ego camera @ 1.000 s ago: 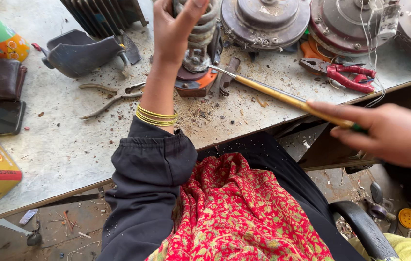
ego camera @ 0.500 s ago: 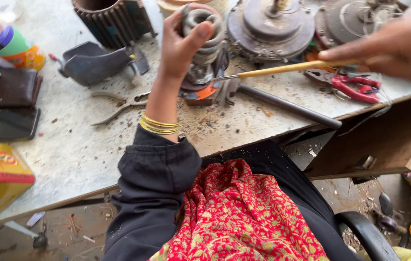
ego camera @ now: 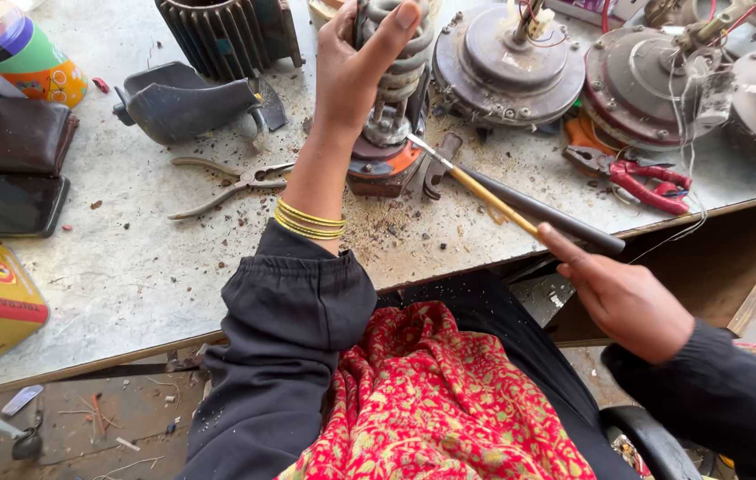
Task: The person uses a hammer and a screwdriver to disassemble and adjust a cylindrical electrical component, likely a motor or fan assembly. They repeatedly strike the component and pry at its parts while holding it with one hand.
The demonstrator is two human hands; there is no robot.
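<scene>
On the worn grey workbench [ego camera: 129,267], a dark wallet [ego camera: 18,135] lies far left, then a grey plastic cover [ego camera: 184,105] with bare metal pliers [ego camera: 229,184] just below it. The left hand [ego camera: 356,67], yellow bangles [ego camera: 309,220] on its wrist, has its fingers wrapped around a ribbed motor part [ego camera: 396,80] standing upright on an orange base near the bench's middle. The right hand [ego camera: 627,298] grips a yellow-handled screwdriver [ego camera: 476,188], its tip touching that part's lower end. Red-handled pliers [ego camera: 640,178] lie further right.
</scene>
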